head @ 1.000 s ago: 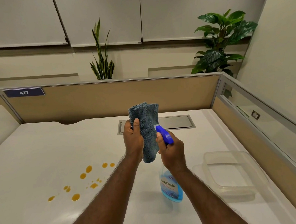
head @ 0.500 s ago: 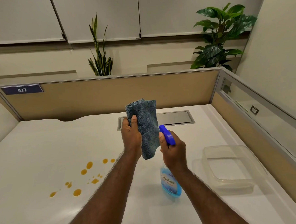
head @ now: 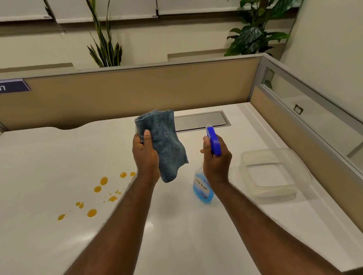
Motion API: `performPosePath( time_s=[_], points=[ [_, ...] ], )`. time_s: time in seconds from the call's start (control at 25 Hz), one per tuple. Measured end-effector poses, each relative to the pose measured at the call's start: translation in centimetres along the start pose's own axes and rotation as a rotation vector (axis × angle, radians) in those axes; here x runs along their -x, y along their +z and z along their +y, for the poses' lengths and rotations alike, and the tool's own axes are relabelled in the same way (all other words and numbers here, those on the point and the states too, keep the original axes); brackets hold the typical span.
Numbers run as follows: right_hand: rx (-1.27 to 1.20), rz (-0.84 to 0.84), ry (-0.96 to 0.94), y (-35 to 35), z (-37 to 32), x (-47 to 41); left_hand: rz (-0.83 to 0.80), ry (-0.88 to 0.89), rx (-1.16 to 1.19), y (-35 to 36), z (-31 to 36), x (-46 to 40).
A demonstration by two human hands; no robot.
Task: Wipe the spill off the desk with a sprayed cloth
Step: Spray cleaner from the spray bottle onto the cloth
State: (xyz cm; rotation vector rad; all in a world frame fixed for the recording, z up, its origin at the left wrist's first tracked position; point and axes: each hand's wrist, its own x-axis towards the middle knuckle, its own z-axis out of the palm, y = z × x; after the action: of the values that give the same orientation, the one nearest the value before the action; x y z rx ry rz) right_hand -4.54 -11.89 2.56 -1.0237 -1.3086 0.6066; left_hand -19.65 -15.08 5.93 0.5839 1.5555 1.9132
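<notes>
The left hand point(head: 145, 155) has its grip clamped on a folded blue cloth point(head: 165, 142), held upright above the surface point(head: 41, 161). The right hand point(head: 216, 158) is wrapped tight around the neck of a spray bottle point(head: 202, 188), nozzle pointing toward the cloth, the two a little apart. To spray well, aim at the cloth's broad face and wet it evenly without soaking, so no mist lands on the surface. The orange spill point(head: 98, 189) lies to the left, untouched. A clear tub point(head: 268, 174) sits to the right, a likely rest for the bottle.
</notes>
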Motion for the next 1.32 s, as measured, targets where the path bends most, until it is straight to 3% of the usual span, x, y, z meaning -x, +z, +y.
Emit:
performPosePath(
  time_s=[0.44, 0.72, 0.96, 1.16, 1.2, 1.32],
  points=[
    [0.092, 0.22, 0.06, -0.6, 0.8, -2.1, -0.026, -0.025, -0.024, -3.1, -1.8, 0.7],
    [0.127, 0.21, 0.098, -0.8, 1.3, -2.2, -0.075, -0.056, -0.003, -3.6, -2.3, 1.1],
    [0.173, 0.077, 0.146, -2.0, 1.6, -1.1, -0.106, -0.092, 0.062, -4.3, -2.6, 1.6],
    [0.312, 0.334, -0.021, -5.6, 0.2, 3.7, -0.116, -0.113, 0.053, -5.1, -2.2, 3.3],
    [0.235, 0.287, -0.042, -6.0, -0.1, 5.4, -0.121, -0.122, 0.053, -5.4, -2.0, 3.9],
    [0.102, -0.095, 0.034, -5.7, -0.7, 9.4, -0.189, -0.173, 0.064, -6.5, -1.3, 5.4]
  ],
)
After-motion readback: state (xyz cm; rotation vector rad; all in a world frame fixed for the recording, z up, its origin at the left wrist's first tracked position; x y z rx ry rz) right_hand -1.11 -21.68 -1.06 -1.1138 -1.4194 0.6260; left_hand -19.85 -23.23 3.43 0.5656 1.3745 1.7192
